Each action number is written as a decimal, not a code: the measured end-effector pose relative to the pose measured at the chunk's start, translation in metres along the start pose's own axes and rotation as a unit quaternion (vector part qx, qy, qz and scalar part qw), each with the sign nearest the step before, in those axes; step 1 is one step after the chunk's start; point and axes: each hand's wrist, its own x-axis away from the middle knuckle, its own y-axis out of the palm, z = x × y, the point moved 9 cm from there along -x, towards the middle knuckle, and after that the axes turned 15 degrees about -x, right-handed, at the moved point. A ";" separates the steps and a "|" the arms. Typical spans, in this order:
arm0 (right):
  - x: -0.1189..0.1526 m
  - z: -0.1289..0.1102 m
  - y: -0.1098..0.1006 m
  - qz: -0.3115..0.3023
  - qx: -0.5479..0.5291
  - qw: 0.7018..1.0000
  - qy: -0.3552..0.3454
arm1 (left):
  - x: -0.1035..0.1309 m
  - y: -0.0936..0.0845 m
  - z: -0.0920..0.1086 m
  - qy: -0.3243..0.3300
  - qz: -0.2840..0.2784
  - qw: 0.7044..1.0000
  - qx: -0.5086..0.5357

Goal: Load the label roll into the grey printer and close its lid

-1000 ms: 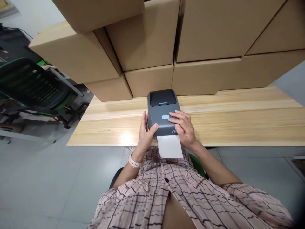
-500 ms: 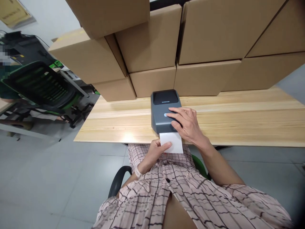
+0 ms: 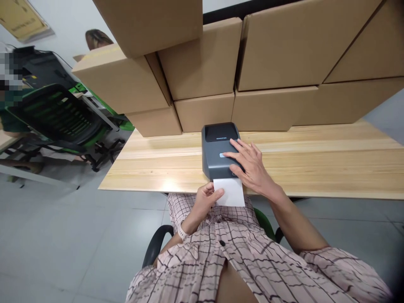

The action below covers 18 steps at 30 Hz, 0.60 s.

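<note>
A dark grey label printer stands at the table's front edge, its black window toward the back. From its front slot a blank white label sticks out over the table edge. My left hand pinches the left edge of that label, thumb on top and fingers partly hidden beneath. My right hand lies over the printer's right side with its fingers spread. Its index fingertip touches the small pale-blue button on the lid.
Stacked cardboard boxes line the back of the wooden table. An upper box juts forward at the left. Left of the table are a black and green office chair and a seated person. Another person's head shows behind the boxes.
The view has shifted slightly. My right hand's fingers have spread further apart on the printer, the index still at the button. My left hand keeps its pinch on the label. A head has appeared behind the boxes.
</note>
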 end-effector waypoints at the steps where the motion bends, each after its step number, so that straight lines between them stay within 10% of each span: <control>1: 0.003 0.001 -0.002 0.014 -0.011 1.000 0.001 | 0.000 -0.003 0.002 0.013 0.005 1.000 -0.011; 10: 0.029 0.021 0.000 0.064 -0.110 0.991 0.041 | 0.016 -0.048 0.012 0.158 0.250 0.947 -0.127; 18: 0.060 0.048 0.023 0.159 -0.223 0.953 0.131 | -0.001 -0.027 0.014 0.214 0.172 0.947 -0.169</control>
